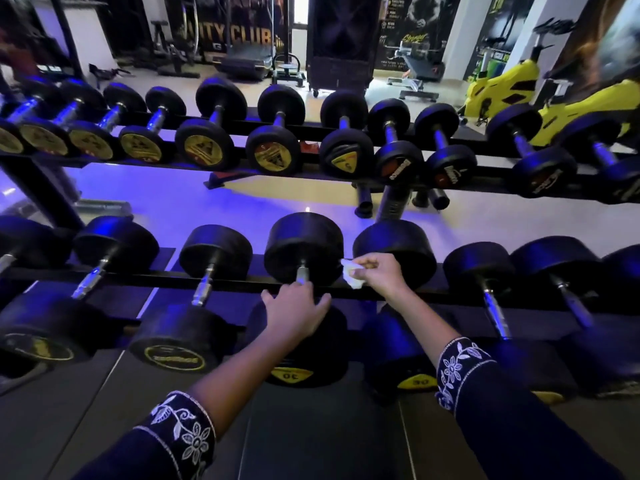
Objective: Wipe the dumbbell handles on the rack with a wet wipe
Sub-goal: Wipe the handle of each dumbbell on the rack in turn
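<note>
Sleeves (180, 434) nearest; left hand (294, 310) grips heavy, rigid dumbbell (304, 247) by handle (302, 273); right hand (377, 271) pinches soft wipe (350, 273).

- The head camera looks forward and steeply down from above the person's forearms.
- It is close: the left hand (294, 308) on a dumbbell (304, 249) and the right hand (379, 271) with its cloth (349, 271) fall near mid-frame.
- The wide lens bows the upper rack (239, 169) and reaches the gym floor (384, 95) far behind.
</note>
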Demonstrator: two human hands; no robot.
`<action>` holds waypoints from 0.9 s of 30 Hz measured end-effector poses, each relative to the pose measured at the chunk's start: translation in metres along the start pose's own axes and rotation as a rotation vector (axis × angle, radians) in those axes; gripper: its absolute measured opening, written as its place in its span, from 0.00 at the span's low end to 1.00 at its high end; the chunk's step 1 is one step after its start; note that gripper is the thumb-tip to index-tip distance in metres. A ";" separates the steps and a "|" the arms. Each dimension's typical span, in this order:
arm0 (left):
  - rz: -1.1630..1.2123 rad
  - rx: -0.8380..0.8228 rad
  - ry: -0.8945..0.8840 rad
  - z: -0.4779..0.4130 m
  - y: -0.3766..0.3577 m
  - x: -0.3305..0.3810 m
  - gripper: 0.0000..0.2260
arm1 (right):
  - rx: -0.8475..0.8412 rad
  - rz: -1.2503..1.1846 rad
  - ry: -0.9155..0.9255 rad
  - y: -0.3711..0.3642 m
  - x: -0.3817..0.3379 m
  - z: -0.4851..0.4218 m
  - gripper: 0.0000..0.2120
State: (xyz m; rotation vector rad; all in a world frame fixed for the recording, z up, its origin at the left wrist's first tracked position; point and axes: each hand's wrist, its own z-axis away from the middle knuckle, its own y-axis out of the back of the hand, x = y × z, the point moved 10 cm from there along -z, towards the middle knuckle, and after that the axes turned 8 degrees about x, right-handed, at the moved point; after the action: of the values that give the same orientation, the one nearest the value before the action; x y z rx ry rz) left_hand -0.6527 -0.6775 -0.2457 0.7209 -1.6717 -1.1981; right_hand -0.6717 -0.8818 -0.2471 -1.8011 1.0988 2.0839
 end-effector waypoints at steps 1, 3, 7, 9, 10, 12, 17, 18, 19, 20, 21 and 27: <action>-0.007 0.004 -0.044 0.003 -0.003 0.023 0.20 | 0.014 0.052 0.026 0.015 0.005 -0.004 0.11; -0.018 -0.006 -0.140 0.009 -0.013 0.072 0.20 | 0.025 0.089 0.043 0.042 0.013 -0.008 0.11; -0.029 -0.060 -0.277 0.014 -0.043 0.140 0.22 | 0.030 0.131 0.014 0.083 0.035 -0.010 0.15; -0.056 -0.079 -0.297 0.014 -0.056 0.152 0.23 | 0.018 0.184 0.001 0.095 0.043 -0.010 0.12; -0.071 -0.081 -0.297 0.013 -0.061 0.156 0.23 | 0.017 0.212 0.001 0.099 0.047 -0.012 0.11; -0.071 -0.079 -0.310 0.011 -0.069 0.159 0.23 | 0.028 0.260 -0.004 0.103 0.053 -0.014 0.09; 0.153 -0.077 -0.366 0.006 -0.087 0.168 0.24 | 0.047 0.339 -0.118 0.100 0.076 -0.020 0.08; 0.229 -0.089 -0.376 0.005 -0.089 0.169 0.27 | 0.038 0.366 -0.136 0.098 0.078 -0.023 0.09; 0.297 -0.102 -0.393 0.004 -0.092 0.170 0.29 | 0.024 0.382 -0.156 0.096 0.080 -0.024 0.10; 0.351 -0.104 -0.415 0.003 -0.093 0.170 0.29 | 0.005 0.398 -0.172 0.093 0.083 -0.026 0.09; 0.390 -0.098 -0.439 0.002 -0.094 0.171 0.27 | -0.020 0.425 -0.174 0.090 0.083 -0.027 0.08; 0.476 -0.061 -0.463 -0.001 -0.098 0.164 0.23 | -0.031 0.540 -0.154 0.084 0.084 -0.032 0.08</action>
State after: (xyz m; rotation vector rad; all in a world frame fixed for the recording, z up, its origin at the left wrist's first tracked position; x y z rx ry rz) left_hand -0.7225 -0.8518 -0.2811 -0.0158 -2.0224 -1.1090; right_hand -0.7158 -0.9887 -0.2894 -1.4304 1.6546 2.4820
